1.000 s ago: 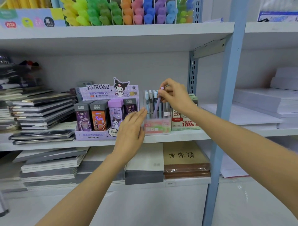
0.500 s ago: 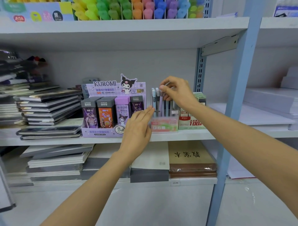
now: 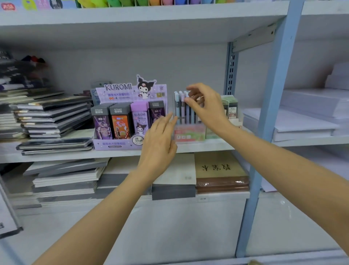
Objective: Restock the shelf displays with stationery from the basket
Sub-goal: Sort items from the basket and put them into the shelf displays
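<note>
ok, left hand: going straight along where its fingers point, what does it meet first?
The clear pen display box: left hand aims up-right at its left wall, fingertips seemingly almost touching; depth unclear.

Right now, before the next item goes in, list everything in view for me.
Kuromi display box: one, purple, middle shelf centre.
lead cases: four rows, mixed colours, inside the Kuromi display box.
pen display: one, clear with pink base, right of the Kuromi display box.
pens: several, pastel blue and lilac, upright in the pen display.
green box: one, green, right of the pen display, partly hidden.
notebook stacks: several, dark and grey, middle shelf left and lower shelf.
tan book: one, lower shelf, below the pen display.
paper reams: several, white, right bay.
markers: one row, multicoloured, top shelf, cut off.
left hand: one, open, fingertips at the pen display's left side.
right hand: one, fingers loose over the pen tops.
</note>
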Available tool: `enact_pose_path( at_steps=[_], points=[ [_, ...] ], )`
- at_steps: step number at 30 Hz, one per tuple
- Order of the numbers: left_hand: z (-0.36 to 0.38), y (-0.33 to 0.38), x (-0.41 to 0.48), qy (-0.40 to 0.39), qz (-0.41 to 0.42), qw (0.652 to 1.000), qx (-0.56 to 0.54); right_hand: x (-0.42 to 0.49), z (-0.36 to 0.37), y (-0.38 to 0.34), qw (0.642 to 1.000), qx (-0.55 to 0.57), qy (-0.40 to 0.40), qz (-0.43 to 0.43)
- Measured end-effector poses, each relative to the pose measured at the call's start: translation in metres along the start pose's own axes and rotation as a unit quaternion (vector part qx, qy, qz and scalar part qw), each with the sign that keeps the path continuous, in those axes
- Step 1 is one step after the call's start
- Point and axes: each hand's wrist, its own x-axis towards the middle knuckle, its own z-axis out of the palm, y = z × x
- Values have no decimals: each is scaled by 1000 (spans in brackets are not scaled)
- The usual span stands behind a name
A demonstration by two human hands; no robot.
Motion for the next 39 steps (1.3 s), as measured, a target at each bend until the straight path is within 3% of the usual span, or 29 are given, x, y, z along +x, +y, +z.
enact_pose_path(
  at_steps=[3, 5, 8, 10, 15, 18, 19, 21, 24, 28, 34, 39],
  points=[
    [17, 10, -32, 105, 11, 994, -9, -58, -10, -4, 998, 27, -36, -48],
    [42, 19, -65, 78, 18, 996, -44, -111, -10, 7, 992, 42, -115, -21],
    [97, 31, -128, -110, 8, 987, -118, -203, 3, 43, 964, -10, -263, 47],
    [134, 37, -174, -257, -46, 951, -163, -266, 16, 73, 924, -35, -366, 108],
    [206, 46, -294, -548, -131, 808, -171, -419, 37, 134, 820, -68, -506, 259],
    [229, 47, -356, -650, -157, 724, -170, -486, 44, 149, 775, -99, -549, 298],
    [234, 46, -373, -667, -171, 705, -167, -501, 47, 151, 767, -94, -553, 312],
    [241, 44, -400, -689, -196, 682, -151, -522, 51, 151, 785, -79, -520, 327],
    [249, 40, -426, -697, -200, 677, -130, -537, 57, 148, 827, -80, -450, 327],
    [257, 38, -441, -715, -186, 658, -145, -549, 62, 142, 850, -88, -416, 312],
    [258, 46, -451, -722, -152, 654, -166, -550, 67, 139, 860, -110, -394, 304],
    [253, 56, -459, -727, -132, 651, -174, -550, 67, 141, 851, -87, -334, 396]
  ],
)
